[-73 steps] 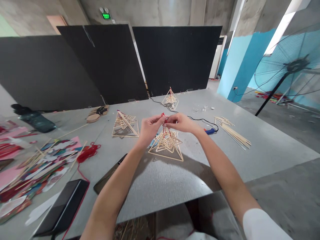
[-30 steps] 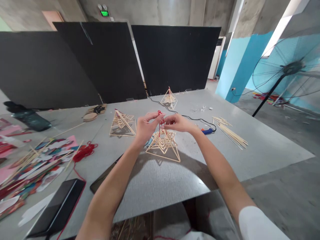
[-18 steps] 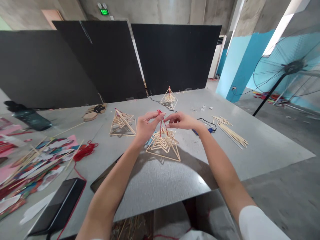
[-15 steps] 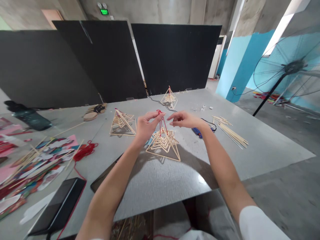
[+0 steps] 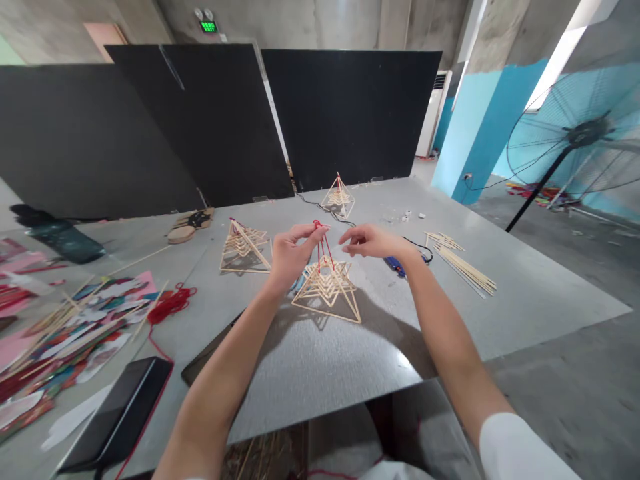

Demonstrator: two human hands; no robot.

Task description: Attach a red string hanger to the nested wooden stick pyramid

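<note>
My left hand (image 5: 291, 255) pinches red yarn (image 5: 330, 252) between thumb and fingertips. The strands run down from the pinch to a star-shaped frame of thin wooden sticks (image 5: 325, 311), which rests on the grey table (image 5: 300, 393). A small red loop of yarn shows just above my left fingertips. To the right of the yarn, my right hand (image 5: 369, 241) hovers apart from it, fingers a little bent and spread, with nothing visible in them. Something light blue lies partly hidden behind the frame, beside my left hand.
Similar stick frames stand at left (image 5: 246, 247) and farther back (image 5: 339, 197). Loose sticks (image 5: 465, 270) and a blue device with a black cord (image 5: 395, 266) lie at right. Leftward are a red yarn bundle (image 5: 171, 304), a black case (image 5: 117, 417), colourful scraps (image 5: 95, 327) and a bottle (image 5: 63, 233).
My right hand has shifted slightly to the right, away from the yarn. My left hand keeps its pinch at almost the same spot, and the frame stays put.
</note>
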